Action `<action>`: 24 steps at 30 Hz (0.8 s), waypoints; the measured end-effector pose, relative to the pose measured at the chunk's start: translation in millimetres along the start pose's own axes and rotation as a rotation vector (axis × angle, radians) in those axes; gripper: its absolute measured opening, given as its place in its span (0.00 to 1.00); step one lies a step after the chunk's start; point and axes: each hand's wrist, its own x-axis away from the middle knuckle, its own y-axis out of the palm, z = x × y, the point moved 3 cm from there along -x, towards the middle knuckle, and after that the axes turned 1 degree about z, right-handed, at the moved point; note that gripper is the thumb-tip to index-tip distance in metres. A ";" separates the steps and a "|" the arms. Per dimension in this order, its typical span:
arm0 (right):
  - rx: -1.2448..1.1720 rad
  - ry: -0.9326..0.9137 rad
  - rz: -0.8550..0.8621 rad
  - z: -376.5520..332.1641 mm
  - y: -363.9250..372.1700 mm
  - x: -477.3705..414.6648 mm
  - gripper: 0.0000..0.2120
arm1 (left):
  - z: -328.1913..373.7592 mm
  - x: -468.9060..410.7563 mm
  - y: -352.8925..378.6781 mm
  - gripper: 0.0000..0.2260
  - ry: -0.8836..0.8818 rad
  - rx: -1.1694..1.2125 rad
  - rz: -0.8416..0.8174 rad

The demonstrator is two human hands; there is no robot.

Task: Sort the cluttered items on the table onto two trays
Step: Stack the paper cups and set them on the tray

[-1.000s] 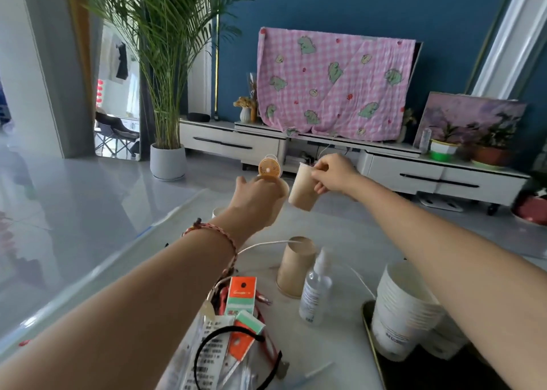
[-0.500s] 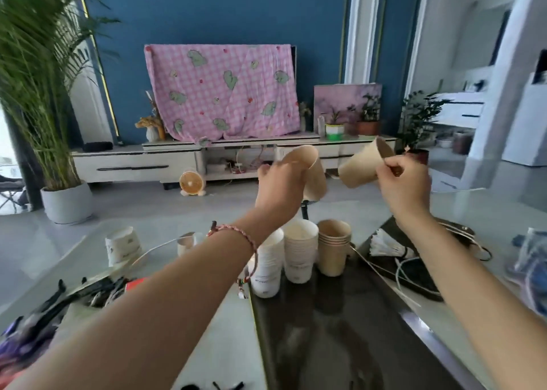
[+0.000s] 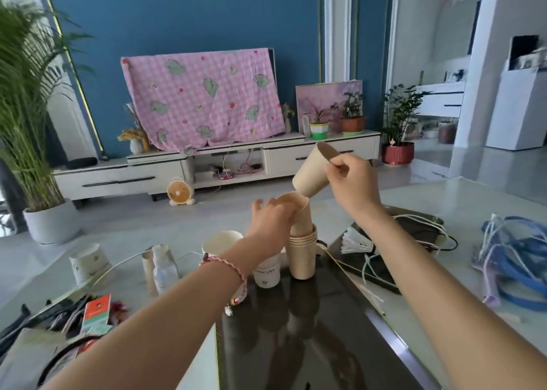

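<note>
My left hand [image 3: 270, 222] grips a brown paper cup [image 3: 299, 212] whose base sits in the top of a stack of brown cups [image 3: 302, 255] on the dark tray [image 3: 310, 330]. My right hand [image 3: 352, 187] pinches the rim of a second brown paper cup [image 3: 313, 172], tilted in the air just above and to the right of the stack. White paper cups [image 3: 266, 268] stand on the tray left of the brown stack, partly hidden by my left forearm.
A second dark tray [image 3: 420, 232] at right holds white shuttlecocks [image 3: 355, 240] and cords. Blue cables [image 3: 515, 259] lie far right. To the left are a spray bottle [image 3: 162, 266], an overturned white cup [image 3: 87, 262], a brown cup [image 3: 148, 268] and a pile of packets and black cables [image 3: 59, 321].
My left hand has lowered its brown cup onto the stack of brown cups. My right hand has brought its cup left, closer above the stack. The view swung right from the left-hand clutter.
</note>
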 end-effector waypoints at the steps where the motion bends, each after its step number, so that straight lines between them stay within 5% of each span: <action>1: -0.003 -0.014 -0.004 -0.9 1.0 1.0 0.07 | -2.0 0.1 1.3 0.11 0.009 -0.019 -0.043; 5: -0.018 -0.051 -0.073 -3.6 6.0 7.2 0.07 | -6.2 5.4 4.6 0.16 -0.010 -0.022 -0.112; 16: 0.196 -0.059 -0.454 12.0 33.0 45.6 0.09 | -47.4 33.3 -27.2 0.14 -0.173 -0.015 0.033; 24: 0.231 -0.084 -0.467 -8.9 35.2 42.3 0.14 | -78.8 53.8 -54.4 0.15 -0.195 -0.135 0.078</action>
